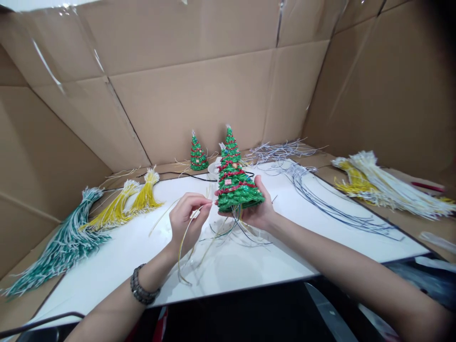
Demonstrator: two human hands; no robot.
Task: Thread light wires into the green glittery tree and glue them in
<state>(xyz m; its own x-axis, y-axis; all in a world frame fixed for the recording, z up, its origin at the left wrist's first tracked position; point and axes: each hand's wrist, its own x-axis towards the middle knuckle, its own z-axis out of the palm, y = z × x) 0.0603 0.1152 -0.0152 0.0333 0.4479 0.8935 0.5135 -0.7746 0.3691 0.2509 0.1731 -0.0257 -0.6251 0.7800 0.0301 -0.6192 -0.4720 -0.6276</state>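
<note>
- A small green Christmas tree (235,186) is held upright over the white worktop (249,266), its base cupped in the right hand (257,209), whose fingers are closed around it from below and behind.
- Its long axis is seen running vertically, tip up, with loose wires (233,228) hanging from the underside.
- A thin yellowish wire strand (185,244) is pinched between thumb and fingertips of the left hand (187,218); the strand trails down toward the worktop.
- The tree lies just to the right of the left hand, near but apart; the pinched end is pointed toward the tree's base.
- Two more small trees (198,154) are seen standing farther back, with wire bundles (117,209) laid out at the left and right.
</note>
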